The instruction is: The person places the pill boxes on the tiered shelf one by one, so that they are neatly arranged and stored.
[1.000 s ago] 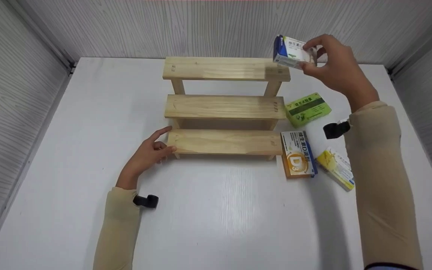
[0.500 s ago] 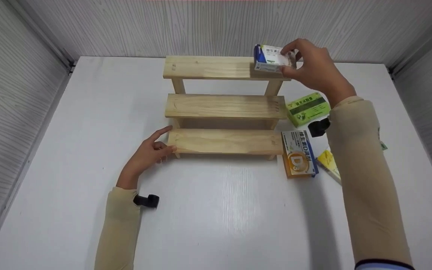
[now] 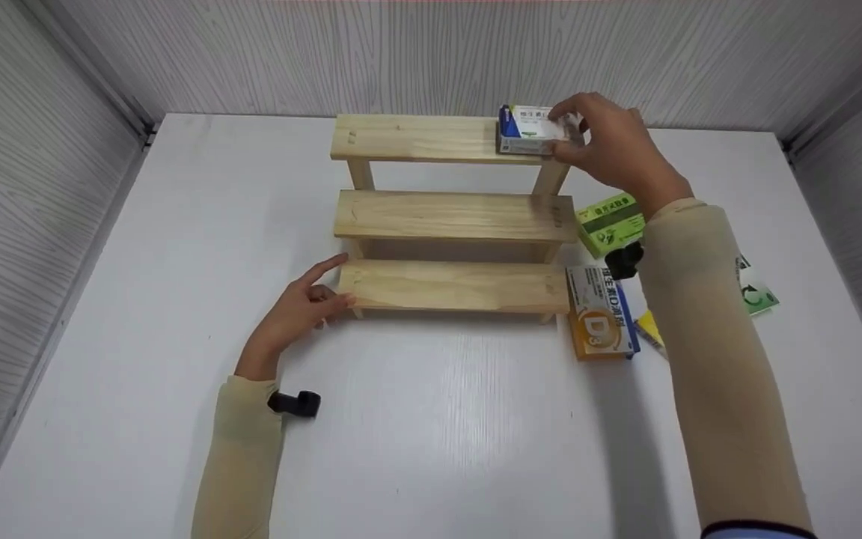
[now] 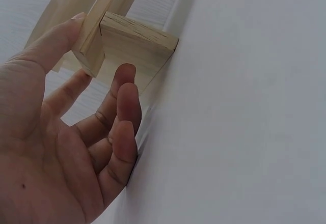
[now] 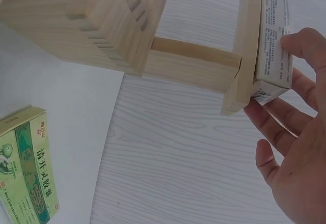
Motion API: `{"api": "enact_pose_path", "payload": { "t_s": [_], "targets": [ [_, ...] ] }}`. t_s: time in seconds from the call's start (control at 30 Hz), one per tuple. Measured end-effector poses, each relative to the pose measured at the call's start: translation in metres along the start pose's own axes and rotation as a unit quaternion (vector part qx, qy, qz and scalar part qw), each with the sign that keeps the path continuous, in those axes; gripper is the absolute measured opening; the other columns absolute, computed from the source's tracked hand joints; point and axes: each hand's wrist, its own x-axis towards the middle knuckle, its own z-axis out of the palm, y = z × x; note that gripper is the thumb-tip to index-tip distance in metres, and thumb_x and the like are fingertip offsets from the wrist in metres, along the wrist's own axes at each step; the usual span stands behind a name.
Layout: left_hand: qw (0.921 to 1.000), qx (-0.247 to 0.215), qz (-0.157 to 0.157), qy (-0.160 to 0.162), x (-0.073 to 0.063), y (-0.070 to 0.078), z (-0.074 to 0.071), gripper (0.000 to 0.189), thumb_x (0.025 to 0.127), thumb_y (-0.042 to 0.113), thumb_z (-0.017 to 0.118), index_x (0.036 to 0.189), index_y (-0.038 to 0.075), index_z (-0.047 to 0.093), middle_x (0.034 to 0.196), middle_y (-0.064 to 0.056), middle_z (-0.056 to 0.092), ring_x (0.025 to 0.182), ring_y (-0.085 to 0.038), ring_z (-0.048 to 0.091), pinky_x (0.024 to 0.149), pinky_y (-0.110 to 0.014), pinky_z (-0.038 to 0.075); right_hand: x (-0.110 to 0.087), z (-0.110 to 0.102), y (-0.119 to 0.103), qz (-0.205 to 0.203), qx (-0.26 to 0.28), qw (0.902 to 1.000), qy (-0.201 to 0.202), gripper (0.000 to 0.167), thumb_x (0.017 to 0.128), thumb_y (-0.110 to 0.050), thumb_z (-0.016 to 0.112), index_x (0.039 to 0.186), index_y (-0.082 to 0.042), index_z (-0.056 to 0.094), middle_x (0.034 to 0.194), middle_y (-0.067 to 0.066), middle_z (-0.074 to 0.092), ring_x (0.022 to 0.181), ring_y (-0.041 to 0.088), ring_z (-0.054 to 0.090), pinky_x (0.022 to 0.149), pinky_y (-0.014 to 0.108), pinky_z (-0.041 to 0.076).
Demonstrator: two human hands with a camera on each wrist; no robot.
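Observation:
A three-step wooden rack stands on the white table. At its lowest step's left end, my left hand pinches the board between thumb and index finger; the left wrist view shows the other fingers curled beside it, off the wood. My right hand holds a white and blue medicine box by its right end, thumb at the front and fingers behind. That box lies flat on the right end of the top step. In the right wrist view, the box sits against the step's board, its right end near my fingers.
Right of the rack lie a green medicine box and an orange and white vitamin D box. My right forearm partly covers a yellow box and a white and green one. A wood-patterned wall rises behind the rack.
My right hand has carried the white and blue box left and down, from above the rack's right end onto the top step. The left hand keeps its place.

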Motion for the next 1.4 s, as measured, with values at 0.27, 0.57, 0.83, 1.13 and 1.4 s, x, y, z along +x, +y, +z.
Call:
{"api": "enact_pose_path", "payload": {
  "t_s": [0.27, 0.57, 0.83, 1.13, 1.4],
  "targets": [
    [0.9998, 0.017, 0.003, 0.010, 0.003, -0.014, -0.002, 0.070, 0.089, 0.040, 0.069, 0.149, 0.037, 0.034, 0.110, -0.012, 0.057, 0.084, -0.021, 0.057, 0.066, -0.028, 0.045, -0.007, -0.003, 0.004, -0.021, 0.026, 0.9995, 0.000, 0.050, 0.095, -0.037, 0.059, 0.137, -0.012, 0.049, 0.157, 0.008, 0.027, 0.137, 0.035, 0.039, 0.116, 0.059, 0.009],
    [0.9994, 0.032, -0.004, 0.009, 0.003, -0.016, -0.005, 0.071, 0.090, 0.038, 0.067, 0.151, 0.033, 0.031, 0.118, -0.018, 0.056, 0.087, -0.022, 0.058, 0.067, -0.029, 0.046, -0.028, -0.007, 0.019, -0.025, 0.060, 0.9943, 0.085, 0.053, 0.093, -0.034, 0.063, 0.138, -0.011, 0.048, 0.149, 0.009, 0.037, 0.132, 0.033, 0.043, 0.108, 0.054, 0.034],
    [0.9994, 0.034, -0.007, 0.008, 0.005, -0.017, -0.006, 0.071, 0.091, 0.036, 0.066, 0.152, 0.032, 0.029, 0.119, -0.019, 0.056, 0.088, -0.022, 0.060, 0.067, -0.030, 0.046, -0.056, -0.005, 0.033, 0.012, 0.046, 0.9899, 0.134, 0.062, 0.091, -0.035, 0.066, 0.144, -0.014, 0.041, 0.145, 0.010, 0.043, 0.129, 0.032, 0.045, 0.102, 0.055, 0.035],
    [0.9995, 0.030, -0.002, 0.011, 0.002, -0.017, -0.008, 0.072, 0.087, 0.042, 0.069, 0.149, 0.037, 0.033, 0.116, -0.015, 0.058, 0.087, -0.020, 0.060, 0.067, -0.029, 0.047, -0.092, 0.011, 0.049, 0.055, 0.075, 0.9899, 0.107, 0.068, 0.090, -0.038, 0.067, 0.145, -0.012, 0.037, 0.143, 0.013, 0.046, 0.127, 0.033, 0.046, 0.100, 0.056, 0.036],
    [0.9996, 0.027, -0.010, 0.008, 0.004, -0.015, -0.008, 0.073, 0.086, 0.045, 0.070, 0.149, 0.039, 0.033, 0.120, -0.015, 0.055, 0.088, -0.021, 0.060, 0.067, -0.028, 0.047, -0.128, 0.027, 0.056, 0.042, 0.086, 0.9889, 0.114, 0.064, 0.090, -0.029, 0.067, 0.144, -0.009, 0.038, 0.146, 0.013, 0.041, 0.123, 0.035, 0.047, 0.092, 0.049, 0.035]
  ]
}}
